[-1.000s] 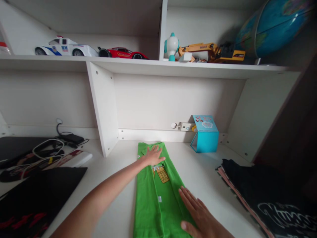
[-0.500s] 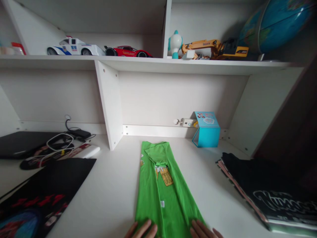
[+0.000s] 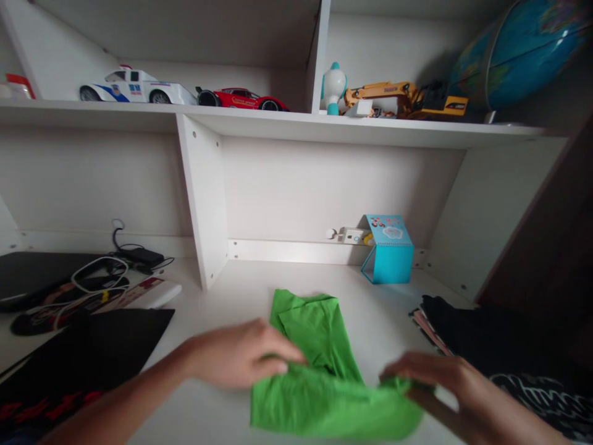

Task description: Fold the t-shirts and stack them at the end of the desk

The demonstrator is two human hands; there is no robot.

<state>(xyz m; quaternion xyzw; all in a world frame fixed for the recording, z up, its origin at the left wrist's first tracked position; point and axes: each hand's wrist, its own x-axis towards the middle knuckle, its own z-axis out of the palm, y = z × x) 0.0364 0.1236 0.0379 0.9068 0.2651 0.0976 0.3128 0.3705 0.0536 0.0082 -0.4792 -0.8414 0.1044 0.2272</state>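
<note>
A green T-shirt (image 3: 317,327) lies on the white desk (image 3: 217,346), its far part flat and narrow. Its near part is lifted and doubled back over the rest, slightly blurred by motion. My left hand (image 3: 250,355) pinches the raised fabric at its left, thumb and fingers closed on it. At the right end of the same raised edge, my right hand (image 3: 430,377) grips the cloth between thumb and fingers. The print on the shirt is hidden under the raised part.
Dark folded clothes (image 3: 491,340) are stacked at the right, and a black printed garment (image 3: 92,358) lies left. Behind stand a blue desk calendar (image 3: 393,262) and a socket (image 3: 353,235). A laptop (image 3: 41,275) and cables (image 3: 106,266) are at far left. Toys line the shelf (image 3: 259,117).
Both hands, earlier flat on the shirt's near end, have moved forward and taken hold of it. The near part has been lifted and brought over the far part. The view has shifted slightly.
</note>
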